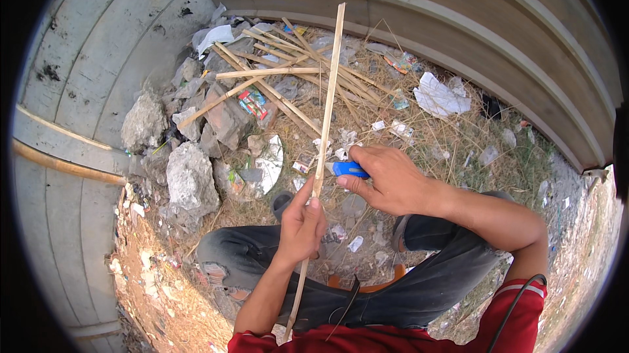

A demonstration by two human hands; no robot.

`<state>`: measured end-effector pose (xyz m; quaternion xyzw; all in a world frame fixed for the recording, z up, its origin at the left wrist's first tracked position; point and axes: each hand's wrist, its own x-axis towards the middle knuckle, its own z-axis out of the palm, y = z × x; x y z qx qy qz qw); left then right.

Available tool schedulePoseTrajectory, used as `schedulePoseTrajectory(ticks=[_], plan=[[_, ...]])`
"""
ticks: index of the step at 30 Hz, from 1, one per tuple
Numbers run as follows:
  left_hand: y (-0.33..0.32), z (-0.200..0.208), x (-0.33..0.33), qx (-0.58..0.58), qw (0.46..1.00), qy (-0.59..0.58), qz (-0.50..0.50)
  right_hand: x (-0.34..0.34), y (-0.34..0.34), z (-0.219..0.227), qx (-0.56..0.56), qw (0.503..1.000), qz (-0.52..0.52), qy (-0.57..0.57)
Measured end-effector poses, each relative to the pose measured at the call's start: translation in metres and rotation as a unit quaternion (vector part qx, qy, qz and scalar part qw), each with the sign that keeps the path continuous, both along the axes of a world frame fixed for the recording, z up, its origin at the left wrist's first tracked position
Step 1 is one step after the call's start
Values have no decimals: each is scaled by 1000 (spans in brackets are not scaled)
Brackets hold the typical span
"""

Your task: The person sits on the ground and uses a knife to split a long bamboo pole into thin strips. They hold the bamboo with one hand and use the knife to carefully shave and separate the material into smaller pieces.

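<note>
A long, narrow bamboo strip (pixel 332 78) stands tilted in front of me, its lower end running down past my lap. My left hand (pixel 301 227) is closed around it below the middle, fingers and thumb pinching it. In my right hand (pixel 391 179) is a blue utility knife (pixel 349 169), gripped between thumb and fingers. Its short blade points left and lies at the strip's edge, just above my left fingertips; whether it touches the wood I cannot tell. Beyond the hands lies a loose pile of similar bamboo strips (pixel 268 73) on the ground.
Rough grey rocks (pixel 191 176) lie to the left, beside a grey panel wall (pixel 98 52). A ribbed metal sheet (pixel 452 19) closes off the far side. Dry grass, scraps of paper (pixel 441 94) and a broken white shard (pixel 269 164) cover the ground. My bent knees flank the work.
</note>
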<state>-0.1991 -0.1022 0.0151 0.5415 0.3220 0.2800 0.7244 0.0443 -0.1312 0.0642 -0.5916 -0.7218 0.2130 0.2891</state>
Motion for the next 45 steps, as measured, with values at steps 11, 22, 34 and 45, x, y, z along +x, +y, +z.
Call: schedulePoseTrajectory(ticks=[11,22,34,45], plan=[[5,16,1,-204,978,-47,-14,-15,4,-5,-56,993,23,-98],[-18,2,-10,-201,967,-22,-151,193,42,-44,-31,939,-337,-68],[-9,-12,-6,-131,991,3,-36,121,48,-20,-48,982,-169,-65],[-2,-7,-7,-162,986,-26,-39,22,23,-11,-66,981,139,-115]])
